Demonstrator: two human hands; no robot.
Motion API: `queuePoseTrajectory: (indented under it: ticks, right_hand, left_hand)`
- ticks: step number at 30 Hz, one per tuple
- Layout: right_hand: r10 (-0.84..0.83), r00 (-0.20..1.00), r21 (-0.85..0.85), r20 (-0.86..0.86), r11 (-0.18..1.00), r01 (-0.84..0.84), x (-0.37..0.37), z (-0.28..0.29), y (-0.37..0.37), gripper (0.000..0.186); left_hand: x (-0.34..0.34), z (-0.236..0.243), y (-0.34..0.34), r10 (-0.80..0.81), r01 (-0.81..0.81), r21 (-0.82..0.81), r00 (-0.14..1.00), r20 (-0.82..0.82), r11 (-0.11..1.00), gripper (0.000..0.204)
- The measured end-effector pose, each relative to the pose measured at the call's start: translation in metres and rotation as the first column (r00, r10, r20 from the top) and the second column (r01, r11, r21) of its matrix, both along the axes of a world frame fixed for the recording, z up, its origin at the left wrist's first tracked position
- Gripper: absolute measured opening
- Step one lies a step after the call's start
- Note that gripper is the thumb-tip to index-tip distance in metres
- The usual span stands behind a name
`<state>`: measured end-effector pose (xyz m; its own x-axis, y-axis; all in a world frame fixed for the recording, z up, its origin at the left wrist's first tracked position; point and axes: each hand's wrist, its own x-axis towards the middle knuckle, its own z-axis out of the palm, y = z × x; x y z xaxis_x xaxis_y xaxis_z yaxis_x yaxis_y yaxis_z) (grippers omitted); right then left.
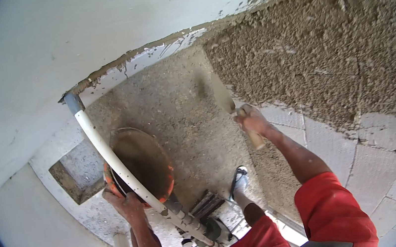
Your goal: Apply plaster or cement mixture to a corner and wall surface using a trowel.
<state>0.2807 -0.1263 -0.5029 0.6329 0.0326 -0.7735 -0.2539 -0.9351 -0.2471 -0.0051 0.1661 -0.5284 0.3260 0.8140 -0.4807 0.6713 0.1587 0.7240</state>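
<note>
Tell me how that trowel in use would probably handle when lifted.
The trowel is probably light for its length, since its blade looks thin and flat. The pale, wood-like handle likely feels stiff. Set down, it probably wouldn't roll far, given that flat blade.

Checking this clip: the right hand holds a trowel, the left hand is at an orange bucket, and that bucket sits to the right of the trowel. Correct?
Not quite: the head view shows the orange bucket to the left of the trowel. The right hand does hold the trowel, and the left hand is at the bucket.
</note>
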Motion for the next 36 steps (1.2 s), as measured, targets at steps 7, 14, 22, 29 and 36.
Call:
queuePoseTrajectory:
  ticks: [7, 14, 22, 29, 36]
  right_hand:
    - [-0.175, 0.917, 0.027, 0.359, 0.984, 0.178, -0.031, -0.174, 0.026, 0.05]
    - [-0.273, 0.873, 0.089, 0.404, 0.961, 0.26, 0.013, -0.251, 0.112, 0.048]
    - [-0.656, 0.62, 0.419, 0.431, 0.754, 0.506, 0.053, -0.3, 0.159, 0.034]
    - [-0.615, 0.669, 0.479, 0.417, 0.774, 0.414, 0.037, -0.252, 0.098, 0.034]
    - [-0.176, 0.861, 0.299, 0.476, 0.954, 0.03, -0.074, -0.131, 0.013, 0.044]
  left_hand:
    - [0.007, -0.003, -0.002, 0.167, -0.12, -0.232, 0.966, 0.198, 0.965, 0.044]
    - [0.011, -0.003, 0.008, -0.081, 0.079, -0.037, 0.994, -0.076, 0.996, 0.035]
    - [0.017, 0.002, 0.01, -0.205, 0.211, 0.042, 0.973, -0.108, 0.977, 0.031]
    - [0.013, -0.003, 0.003, 0.027, -0.022, -0.109, 0.998, 0.049, 0.994, 0.03]
    - [0.014, 0.006, -0.008, 0.095, -0.066, -0.182, 0.984, 0.152, 0.981, 0.04]
